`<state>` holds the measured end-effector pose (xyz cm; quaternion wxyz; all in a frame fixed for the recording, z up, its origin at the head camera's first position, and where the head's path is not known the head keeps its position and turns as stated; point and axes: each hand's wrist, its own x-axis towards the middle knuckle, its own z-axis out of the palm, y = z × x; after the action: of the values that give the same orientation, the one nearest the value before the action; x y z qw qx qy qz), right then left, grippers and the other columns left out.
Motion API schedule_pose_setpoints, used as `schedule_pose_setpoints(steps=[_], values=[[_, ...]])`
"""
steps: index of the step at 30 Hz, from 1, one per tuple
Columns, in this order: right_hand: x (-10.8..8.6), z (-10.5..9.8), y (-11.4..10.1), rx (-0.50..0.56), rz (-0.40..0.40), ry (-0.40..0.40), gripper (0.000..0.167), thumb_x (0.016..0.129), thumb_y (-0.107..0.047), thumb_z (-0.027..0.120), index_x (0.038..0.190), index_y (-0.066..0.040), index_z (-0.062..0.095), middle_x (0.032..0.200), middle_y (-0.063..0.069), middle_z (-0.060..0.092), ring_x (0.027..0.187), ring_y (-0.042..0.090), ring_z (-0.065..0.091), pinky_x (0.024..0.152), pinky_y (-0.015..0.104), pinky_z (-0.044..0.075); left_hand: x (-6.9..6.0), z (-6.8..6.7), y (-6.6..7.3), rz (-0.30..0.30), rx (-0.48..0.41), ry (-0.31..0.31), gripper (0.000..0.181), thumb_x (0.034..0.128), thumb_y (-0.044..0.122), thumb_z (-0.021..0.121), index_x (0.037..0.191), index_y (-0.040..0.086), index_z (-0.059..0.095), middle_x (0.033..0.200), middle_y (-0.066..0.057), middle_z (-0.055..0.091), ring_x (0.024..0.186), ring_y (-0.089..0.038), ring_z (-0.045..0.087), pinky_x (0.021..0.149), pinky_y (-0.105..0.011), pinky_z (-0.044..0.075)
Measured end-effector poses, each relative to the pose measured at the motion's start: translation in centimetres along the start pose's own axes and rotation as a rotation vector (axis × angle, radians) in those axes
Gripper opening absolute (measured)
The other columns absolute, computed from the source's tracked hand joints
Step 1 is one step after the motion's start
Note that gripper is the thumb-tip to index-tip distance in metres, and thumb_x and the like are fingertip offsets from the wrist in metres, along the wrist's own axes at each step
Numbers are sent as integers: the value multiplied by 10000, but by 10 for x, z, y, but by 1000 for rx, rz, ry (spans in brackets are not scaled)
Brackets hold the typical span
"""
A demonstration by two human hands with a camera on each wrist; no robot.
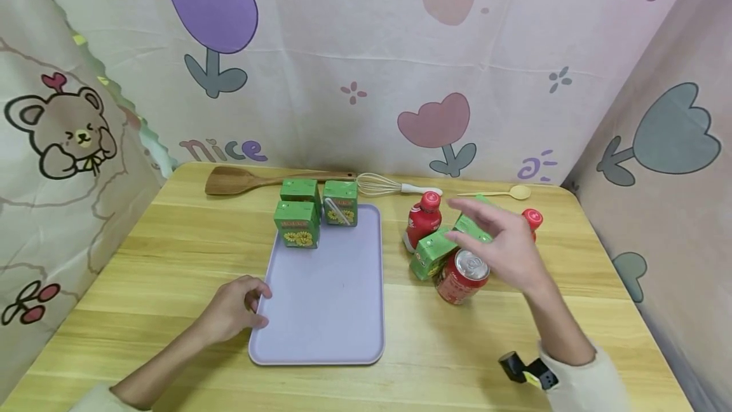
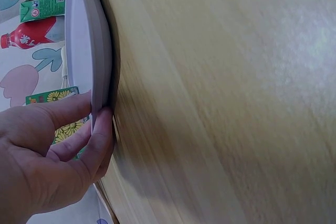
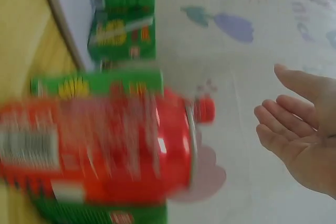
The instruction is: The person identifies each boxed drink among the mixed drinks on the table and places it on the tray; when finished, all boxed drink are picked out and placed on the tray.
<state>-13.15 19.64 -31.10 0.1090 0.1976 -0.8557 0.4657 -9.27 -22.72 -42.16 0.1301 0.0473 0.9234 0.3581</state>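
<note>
A cream sleeve [image 1: 589, 381] led to the right hand [image 1: 503, 248] in the head view, its grip apart above a red can [image 1: 462, 285] on the bench [image 1: 443, 361]; green juice cartons [image 1: 297, 226] stood at the lavender tray's [image 1: 328, 304] far end. In the left wrist view, the left hand's [image 2: 58, 171] grip pinched the tray's edge. In the right wrist view, the can blurred.

The head view looks forward and down over left hand [image 1: 231, 310] and right hand [image 1: 503, 250]; close wrist views share the lavender tray [image 1: 326, 310].
</note>
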Motion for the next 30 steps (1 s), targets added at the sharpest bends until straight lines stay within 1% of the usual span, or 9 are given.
schedule_pose_setpoints(steps=[2, 6, 7, 9, 13, 16, 21, 25, 30], values=[[4, -10, 5, -75, 11, 0, 474, 767, -101, 778, 1216, -72, 625, 1207, 108, 655, 1106, -44, 582, 933, 91, 423, 1, 0, 0, -1, 3, 2, 377, 625, -11, 812, 953, 43, 634, 799, -33, 525, 713, -124, 481, 569, -198, 435], [18, -27, 15, -160, 58, -43, 446, 798, -159, 760, 1214, -73, 622, 1201, 122, 656, 1149, 198, 613, 937, 96, 422, 1, 0, -1, 6, 8, 5, 373, 627, -9, 813, 951, 46, 635, 792, -30, 521, 706, -117, 474, 570, -199, 429], [22, -30, 19, -169, 73, -56, 444, 805, -167, 754, 1216, -68, 618, 1204, 131, 652, 1155, 259, 605, 945, 129, 433, 1, 0, -1, 7, 9, 7, 373, 626, -9, 813, 949, 47, 636, 791, -30, 520, 705, -116, 474, 570, -199, 428], [29, -35, 28, -179, 104, -84, 446, 821, -185, 740, 1222, -42, 605, 1218, 161, 637, 1170, 332, 584, 966, 216, 447, 1, 0, -2, 8, 6, 6, 372, 627, -9, 813, 949, 48, 635, 793, -29, 520, 704, -115, 474, 569, -199, 428], [42, -38, 46, -215, 180, -119, 464, 834, -153, 719, 1240, 15, 568, 1251, 214, 598, 1184, 381, 559, 998, 413, 438, 0, 0, -2, 4, -7, 3, 371, 631, -11, 811, 951, 47, 632, 795, -33, 519, 703, -115, 474, 564, -200, 430], [49, -37, 52, -245, 240, -142, 476, 841, -114, 698, 1255, 57, 538, 1273, 260, 563, 1190, 421, 536, 1006, 481, 433, 0, 0, -2, 3, -17, 0, 371, 634, -12, 809, 954, 44, 629, 795, -36, 517, 704, -116, 473, 564, -201, 431], [57, -29, 54, -336, 341, -177, 505, 845, -105, 674, 1283, 80, 502, 1299, 293, 526, 1199, 451, 508, 1002, 529, 422, 1, 0, -1, 5, -15, 0, 370, 635, -11, 807, 955, 45, 629, 798, -35, 518, 709, -119, 474, 569, -201, 431], [63, -22, 54, -411, 424, -196, 524, 845, -109, 663, 1296, 87, 483, 1311, 302, 509, 1215, 446, 491, 1009, 531, 413, 1, 0, -1, 9, -5, 1, 366, 637, -13, 807, 950, 44, 627, 797, -33, 515, 708, -122, 472, 566, -201, 427], [67, -15, 60, -432, 472, -167, 520, 836, -104, 661, 1280, 105, 490, 1297, 312, 514, 1194, 451, 499, 991, 522, 432, 1, 0, -1, 5, -4, 2, 367, 636, -13, 809, 948, 46, 625, 793, -34, 513, 704, -123, 469, 559, -202, 422]])
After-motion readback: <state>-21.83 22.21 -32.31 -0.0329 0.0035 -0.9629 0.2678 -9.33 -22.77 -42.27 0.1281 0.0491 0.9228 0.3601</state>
